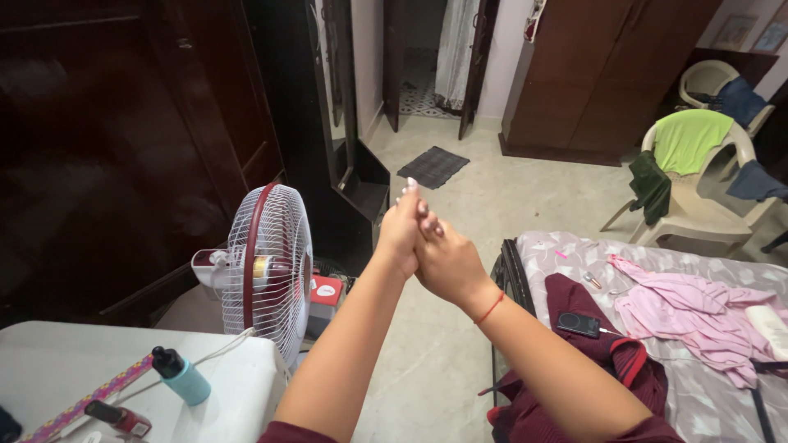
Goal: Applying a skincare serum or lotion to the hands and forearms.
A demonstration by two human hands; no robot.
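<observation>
The left hand (400, 234) and right hand (447, 261) were pressed together at arm's length, fingers folded over one another, holding nothing (whether anything sat between the palms could not be told). The table fan (267, 267) stood close at nine o'clock; a leftward swing could probably strike its grille.

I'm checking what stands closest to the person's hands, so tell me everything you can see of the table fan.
The table fan stands upright at the left, just beyond the far edge of a white table. It has a round white wire grille with a dark red rim, and a dark red hub with a gold centre. A white motor housing sticks out behind it. It faces right, toward the person's left arm. The blades are not clearly visible, so whether it is running cannot be told. A white cord runs from it across the table. Neither hand touches it.
</observation>
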